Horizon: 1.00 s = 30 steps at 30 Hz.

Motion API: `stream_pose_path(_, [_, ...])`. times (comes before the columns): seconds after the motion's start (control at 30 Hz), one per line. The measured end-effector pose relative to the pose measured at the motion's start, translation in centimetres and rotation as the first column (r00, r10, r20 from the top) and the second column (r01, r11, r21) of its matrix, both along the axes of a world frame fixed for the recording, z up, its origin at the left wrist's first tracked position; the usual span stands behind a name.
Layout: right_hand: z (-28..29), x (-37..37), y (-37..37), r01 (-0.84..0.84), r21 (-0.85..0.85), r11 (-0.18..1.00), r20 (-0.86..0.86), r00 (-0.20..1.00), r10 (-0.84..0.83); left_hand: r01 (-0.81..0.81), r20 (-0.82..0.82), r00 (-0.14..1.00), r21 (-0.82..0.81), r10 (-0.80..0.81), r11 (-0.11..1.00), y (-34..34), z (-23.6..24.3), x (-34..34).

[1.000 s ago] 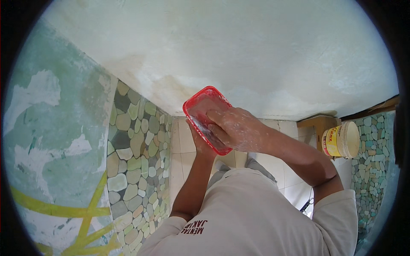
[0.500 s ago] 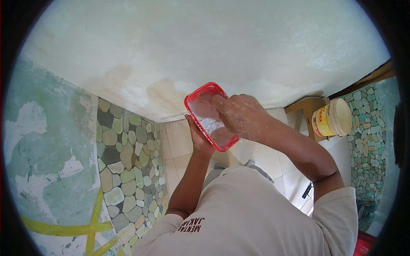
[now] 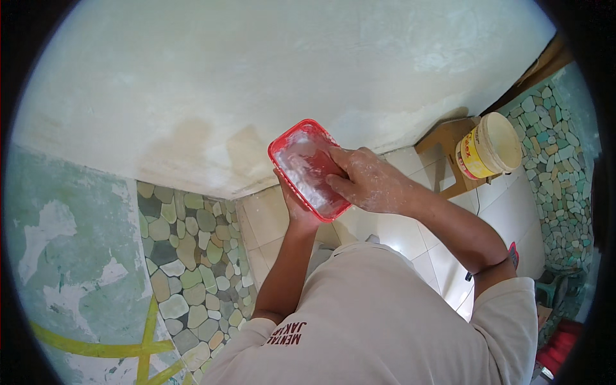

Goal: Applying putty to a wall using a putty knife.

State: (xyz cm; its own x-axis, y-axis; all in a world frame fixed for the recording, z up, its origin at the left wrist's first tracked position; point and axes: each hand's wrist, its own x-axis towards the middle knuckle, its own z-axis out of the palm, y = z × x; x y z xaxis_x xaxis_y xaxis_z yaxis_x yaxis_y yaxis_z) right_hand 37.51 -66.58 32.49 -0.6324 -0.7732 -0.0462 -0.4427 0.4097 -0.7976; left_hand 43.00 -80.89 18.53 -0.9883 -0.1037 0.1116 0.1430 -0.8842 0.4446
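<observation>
A red rectangular plastic tub [image 3: 277,149] with rounded corners is held up in front of me, tilted. White paste [image 3: 305,172] coats its inside, and part of the red bottom shows through. My left hand [image 3: 296,204] grips the tub from below along its left side; most of its fingers are hidden behind it. Over the tub's right rim reaches my right hand [image 3: 375,181], closed, thumb and forefinger brought together inside the tub. Whatever it pinches is mostly hidden by the fingers. White smears spot its back.
Ahead rises a pale plastered wall [image 3: 269,70] with damp-looking patches low down. A yellow-and-white bucket [image 3: 502,144] rests on a wooden stool [image 3: 443,136] at the right. Pebble-stone cladding [image 3: 189,250] covers the lower left wall. Beige tiles [image 3: 266,215] form the floor.
My right hand has drawn back toward the tub's right rim, uncovering more paste and red bottom. The tub has shifted slightly left, and the view has turned a little.
</observation>
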Motion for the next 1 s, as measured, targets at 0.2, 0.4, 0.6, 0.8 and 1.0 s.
stream_pose_path(0.2, [-0.6, -0.7, 6.0, 0.076, 0.018, 0.997, -0.185, 0.980, -0.072, -0.090, 0.056, 0.994, -0.036, 0.092, 0.995, 7.5, 0.8, -1.5])
stream_pose_path(0.4, [-1.6, 0.1, 10.7, 0.033, -0.204, 0.978, -0.034, 0.999, -0.041, 0.159, -0.150, 0.978, 0.096, -0.144, 0.983, 10.1, -4.0, -2.7])
stream_pose_path(0.6, [-0.3, -1.9, 15.0, 0.076, -0.189, 0.979, -0.038, 0.996, -0.085, 0.108, 0.008, 0.994, 0.056, -0.108, 0.993, 13.7, 0.2, -3.1])
stream_pose_path(0.8, [-1.7, -3.5, 13.9, -0.113, -0.098, 0.989, -0.294, 0.953, 0.080, 0.052, 0.147, 0.988, -0.083, -0.040, 0.995, 15.3, 1.0, -2.8])
stream_pose_path(1.0, [0.3, -3.2, 13.9, -0.018, 0.188, 0.982, -0.371, 0.925, 0.088, 0.101, 0.138, 0.984, 0.072, -0.110, 0.992, 16.4, 2.6, -1.3])
